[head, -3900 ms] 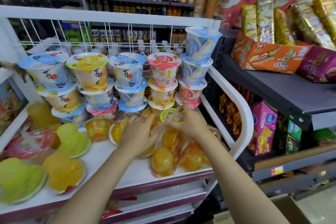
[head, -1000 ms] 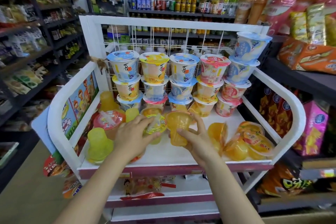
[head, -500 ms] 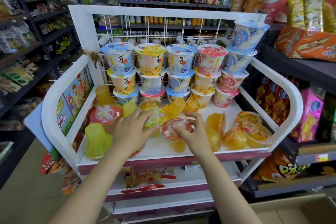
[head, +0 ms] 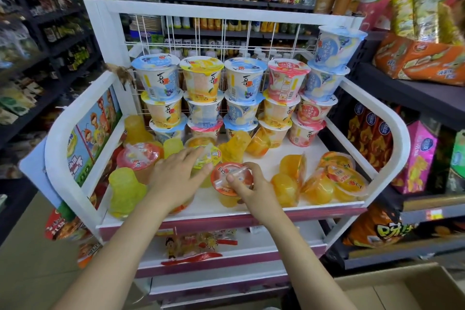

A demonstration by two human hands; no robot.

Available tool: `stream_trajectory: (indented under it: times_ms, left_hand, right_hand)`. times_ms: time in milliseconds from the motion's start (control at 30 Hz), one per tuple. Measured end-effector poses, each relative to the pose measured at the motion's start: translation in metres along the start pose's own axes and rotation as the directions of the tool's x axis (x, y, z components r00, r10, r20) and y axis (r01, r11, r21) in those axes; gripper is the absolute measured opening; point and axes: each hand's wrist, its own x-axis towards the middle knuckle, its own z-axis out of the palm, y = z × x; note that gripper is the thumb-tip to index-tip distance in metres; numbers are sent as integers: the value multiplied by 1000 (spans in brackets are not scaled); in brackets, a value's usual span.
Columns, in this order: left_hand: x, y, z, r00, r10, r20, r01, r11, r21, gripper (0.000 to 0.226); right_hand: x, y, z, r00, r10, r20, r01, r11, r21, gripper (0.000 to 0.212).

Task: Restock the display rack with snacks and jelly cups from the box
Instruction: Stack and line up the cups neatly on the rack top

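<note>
both hands on the rack's top shelf: right hand fingers pinch the red-lidded jelly cup standing upright near the front edge. left hand lies flat, fingers straight, touching the yellow-lidded cup just behind.

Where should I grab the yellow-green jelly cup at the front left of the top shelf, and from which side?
Grip the yellow-green jelly cup around its narrower upper body, coming from above. It seems to stand upside down, wide rim on the shelf, with space around it.
</note>
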Motion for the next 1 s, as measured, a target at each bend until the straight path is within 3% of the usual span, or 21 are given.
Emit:
stream_trajectory:
  times_ms: [100, 167, 333, 533, 733, 867, 1000]
  left_hand:
    - [3, -1, -2, 1000, -13, 18, 13, 1000, 2, 80]
    - [1, 1, -3, 1000, -15, 24, 14, 1000, 24, 86]
    - [3, 21, -12, 999, -46, 7, 46, 999, 26, 95]
    - [13, 42, 2, 989, 26, 142, -17, 998, -64, 84]
    - [10, 43, 2, 973, 37, 229, -29, 999, -38, 73]
    - [10, 46, -1, 966, 19, 258, -2, 998, -68, 75]
    - [9, 47, -3, 965, 13, 261, 9, 996, -85, 76]
  right_hand:
    - [2, -2, -2, 998, -8, 57, 11, 998, -56, 85]
    - [8, -9, -13, 999, -17, 51, 20, 998, -68, 76]
    - [58, -20, -44, 989, -47, -140, 29, 992, -126, 41]
    - [98, -31, -44, 994, -71, 84, 94, 949, -300, 55]
    - [100, -26, -47, 992, -74, 104, 110, 911, -399, 53]
    - [96, -28, -51, 999, -31, 42, 42, 951, -305, 48]
    - [88, -34, -59, 994, 97, -49, -96, 995, 15, 40]
